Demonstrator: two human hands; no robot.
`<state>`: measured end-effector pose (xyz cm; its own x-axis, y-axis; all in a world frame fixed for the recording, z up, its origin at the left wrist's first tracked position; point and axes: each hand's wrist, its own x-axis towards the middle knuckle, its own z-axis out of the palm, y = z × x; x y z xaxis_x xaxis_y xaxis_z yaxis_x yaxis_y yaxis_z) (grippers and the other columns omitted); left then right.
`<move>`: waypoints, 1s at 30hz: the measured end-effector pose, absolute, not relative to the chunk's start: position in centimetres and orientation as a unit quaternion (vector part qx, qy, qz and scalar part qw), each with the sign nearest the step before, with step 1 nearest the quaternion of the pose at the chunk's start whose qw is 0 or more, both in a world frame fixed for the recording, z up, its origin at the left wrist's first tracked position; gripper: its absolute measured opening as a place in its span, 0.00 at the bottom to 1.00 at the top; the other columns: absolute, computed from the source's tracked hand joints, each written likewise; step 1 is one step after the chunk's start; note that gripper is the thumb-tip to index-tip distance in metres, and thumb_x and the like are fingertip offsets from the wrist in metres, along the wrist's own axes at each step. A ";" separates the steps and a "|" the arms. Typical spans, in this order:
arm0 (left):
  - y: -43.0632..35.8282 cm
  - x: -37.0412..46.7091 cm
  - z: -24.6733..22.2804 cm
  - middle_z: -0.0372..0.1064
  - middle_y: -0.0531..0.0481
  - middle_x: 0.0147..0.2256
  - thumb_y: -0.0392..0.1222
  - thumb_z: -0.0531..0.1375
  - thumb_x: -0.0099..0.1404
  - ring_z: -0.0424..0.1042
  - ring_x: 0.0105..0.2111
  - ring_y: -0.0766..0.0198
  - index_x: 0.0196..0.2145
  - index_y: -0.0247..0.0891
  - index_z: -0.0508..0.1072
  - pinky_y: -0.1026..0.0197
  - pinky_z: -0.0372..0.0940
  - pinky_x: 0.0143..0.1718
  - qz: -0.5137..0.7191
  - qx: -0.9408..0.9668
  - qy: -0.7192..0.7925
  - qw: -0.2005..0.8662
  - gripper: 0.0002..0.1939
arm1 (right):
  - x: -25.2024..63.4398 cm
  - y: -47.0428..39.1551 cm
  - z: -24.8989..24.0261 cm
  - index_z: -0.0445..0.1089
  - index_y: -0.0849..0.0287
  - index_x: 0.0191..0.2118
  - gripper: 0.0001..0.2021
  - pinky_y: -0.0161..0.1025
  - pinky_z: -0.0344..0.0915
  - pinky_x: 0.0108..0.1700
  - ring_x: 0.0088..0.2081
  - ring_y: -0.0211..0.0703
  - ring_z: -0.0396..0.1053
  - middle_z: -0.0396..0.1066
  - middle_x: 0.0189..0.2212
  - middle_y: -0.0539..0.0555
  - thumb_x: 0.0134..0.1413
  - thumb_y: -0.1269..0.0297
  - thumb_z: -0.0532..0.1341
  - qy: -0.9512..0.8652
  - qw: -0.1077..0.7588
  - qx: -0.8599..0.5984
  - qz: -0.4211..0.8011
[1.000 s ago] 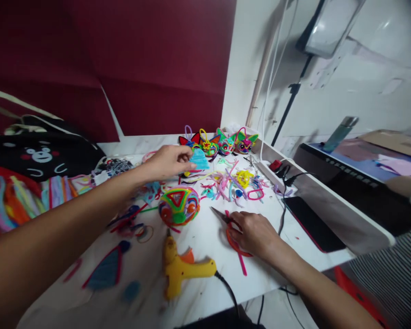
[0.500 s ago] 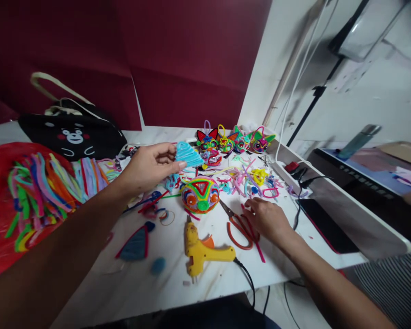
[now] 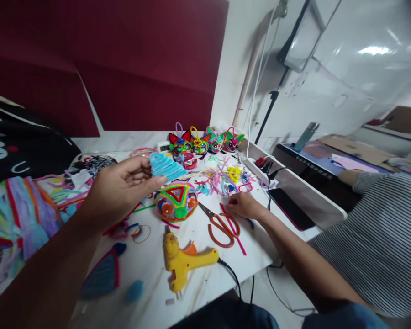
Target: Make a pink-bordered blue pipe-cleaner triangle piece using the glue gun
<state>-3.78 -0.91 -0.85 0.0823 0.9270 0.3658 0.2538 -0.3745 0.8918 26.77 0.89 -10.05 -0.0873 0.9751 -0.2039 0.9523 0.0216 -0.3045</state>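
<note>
In my left hand (image 3: 119,187) is a light-blue fuzzy triangle of pipe cleaners (image 3: 166,167), pinched between thumb and fingers above the table. My right hand (image 3: 245,205) rests low by the upper end of a pink pipe cleaner (image 3: 239,241); its fingers are curled together, and what they grip, if anything, is hidden. Scissors with orange handles (image 3: 222,228) lie just left of it. A colourful pipe-cleaner animal head (image 3: 177,202) sits between the hands. Nearer me lie a yellow glue gun (image 3: 188,260), a dark-blue triangle with pink edging (image 3: 102,274) and a blue fuzzy oval (image 3: 134,291).
Several finished pipe-cleaner heads (image 3: 200,142) stand at the back. Loose pipe-cleaner scraps (image 3: 222,178) spread before them, and a bundle of pipe cleaners (image 3: 23,214) lies left. A black phone (image 3: 291,210) is at the right edge. Beyond it sits a person in a striped top (image 3: 373,242).
My view has turned to the right, so the table's things appear farther left. My left hand still holds the blue triangle. My right hand's fingers are more curled, beside the pink pipe cleaner.
</note>
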 end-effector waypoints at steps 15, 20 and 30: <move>-1.0 -4.9 -1.2 0.70 0.59 0.28 0.39 0.68 0.51 0.71 0.29 0.72 0.32 0.39 0.71 0.73 0.66 0.33 0.508 0.650 0.453 0.338 0.11 | 25.7 1.9 -10.6 0.72 0.63 0.26 0.03 0.31 0.58 0.28 0.27 0.37 0.66 0.71 0.22 0.50 0.47 0.70 0.61 -0.704 0.151 -0.644 0.258; -0.9 -4.9 -1.7 0.70 0.57 0.29 0.43 0.67 0.53 0.71 0.29 0.70 0.34 0.39 0.71 0.70 0.66 0.32 0.468 0.665 0.460 0.357 0.12 | 25.8 3.4 -8.3 0.63 0.60 0.28 0.05 0.33 0.62 0.32 0.28 0.37 0.66 0.69 0.25 0.51 0.53 0.66 0.55 -0.691 0.311 -0.599 0.258; -1.1 -4.5 -1.4 0.70 0.57 0.20 0.51 0.61 0.59 0.69 0.21 0.66 0.35 0.38 0.71 0.66 0.64 0.24 0.382 0.685 0.496 0.372 0.14 | 21.1 1.1 0.0 0.69 0.58 0.44 0.11 0.35 0.69 0.30 0.27 0.36 0.70 0.71 0.28 0.49 0.57 0.61 0.63 -0.718 0.527 -0.260 0.373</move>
<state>-4.51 -1.14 -1.42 0.2159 0.9640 0.1554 0.3958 -0.2319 0.8886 21.08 1.13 0.01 -0.3101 0.7659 0.5632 -0.0196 0.5871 -0.8093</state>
